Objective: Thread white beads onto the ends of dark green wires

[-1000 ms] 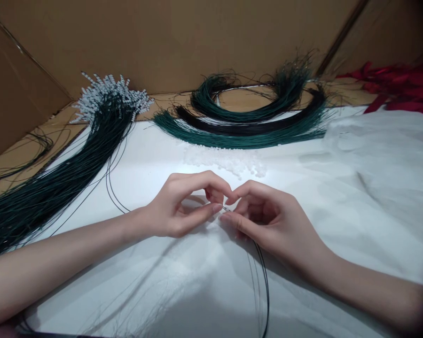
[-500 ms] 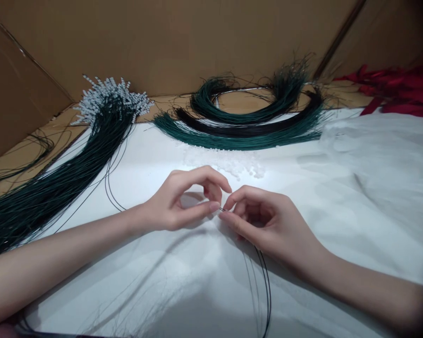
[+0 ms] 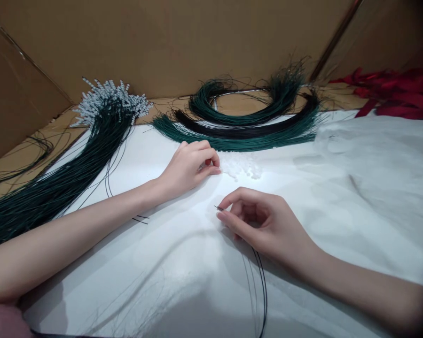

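My right hand (image 3: pixel 264 225) rests on the white cloth (image 3: pixel 356 197) and pinches the tips of a few thin dark wires (image 3: pixel 260 277) between thumb and forefinger; the wires trail down toward me. My left hand (image 3: pixel 190 166) has its fingers curled, fingertips pinching at the near edge of a small heap of clear white beads (image 3: pixel 241 165). Whether a bead is between its fingertips I cannot tell.
A long bundle of dark green wires with white bead tips (image 3: pixel 91 136) lies at the left. Curved bundles of green and black wire (image 3: pixel 239 131) lie behind the beads. Red ribbon (image 3: pixel 395 91) is at the far right. Cardboard walls (image 3: pixel 183 42) enclose the back.
My left hand left the wire tips and moved up to the bead heap. My right hand stayed in place, still pinching the wires.
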Available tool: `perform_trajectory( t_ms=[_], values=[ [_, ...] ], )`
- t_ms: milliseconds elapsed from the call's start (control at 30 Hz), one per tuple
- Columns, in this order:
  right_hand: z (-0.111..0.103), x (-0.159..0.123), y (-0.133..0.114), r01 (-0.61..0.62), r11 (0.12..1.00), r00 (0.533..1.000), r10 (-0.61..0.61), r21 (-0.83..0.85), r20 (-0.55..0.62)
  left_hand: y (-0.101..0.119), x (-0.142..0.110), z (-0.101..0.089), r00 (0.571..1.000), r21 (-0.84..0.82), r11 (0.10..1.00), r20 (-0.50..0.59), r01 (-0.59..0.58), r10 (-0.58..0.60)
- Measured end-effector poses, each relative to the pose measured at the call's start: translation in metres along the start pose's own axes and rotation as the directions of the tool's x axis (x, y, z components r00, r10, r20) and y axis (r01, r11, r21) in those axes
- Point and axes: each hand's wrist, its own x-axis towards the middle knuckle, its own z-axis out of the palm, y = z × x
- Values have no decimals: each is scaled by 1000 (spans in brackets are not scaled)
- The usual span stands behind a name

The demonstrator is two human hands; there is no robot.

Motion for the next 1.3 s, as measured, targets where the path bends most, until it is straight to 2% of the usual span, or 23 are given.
perform_trajectory(
  t_ms=[100, 167, 233, 333, 400, 467, 633, 900, 1100, 1300],
  values=[
    [0, -1, 0, 9, 1000, 1000, -9, 1, -3, 1, -1, -2, 1000, -58, 998, 8, -3, 4],
    [-1, -1, -1, 6, 1000, 1000, -6, 18, -3, 5, -5, -6, 1000, -231, 973, 4, 14, -13],
    [-1, -2, -2, 3, 999, 1000, -3, 47, -6, 11, -13, -10, 998, -476, 877, 26, 66, -61],
    [-1, -2, -2, 3, 996, 1000, -1, 91, -16, 23, -28, -15, 984, -731, 658, 133, 179, -120],
    [-1, -2, -2, -2, 994, 1000, 4, 111, -21, 29, -35, -16, 968, -805, 538, 210, 250, -137],
    [-1, -1, -2, -7, 993, 1000, 10, 121, -27, 31, -39, -15, 957, -842, 455, 251, 290, -146],
    [-2, -2, -2, -4, 993, 999, 10, 122, -44, 29, -39, -13, 962, -903, 335, 240, 270, -129],
    [-2, -3, -2, -1, 991, 999, 8, 136, -50, 29, -39, -12, 964, -924, 277, 239, 263, -119],
    [-1, -2, -2, 4, 990, 998, 4, 143, -55, 31, -41, -12, 965, -913, 314, 230, 259, -126],
    [-2, -2, -1, 11, 990, 998, -3, 139, -55, 28, -42, -10, 969, -887, 390, 219, 248, -116]
  ],
)
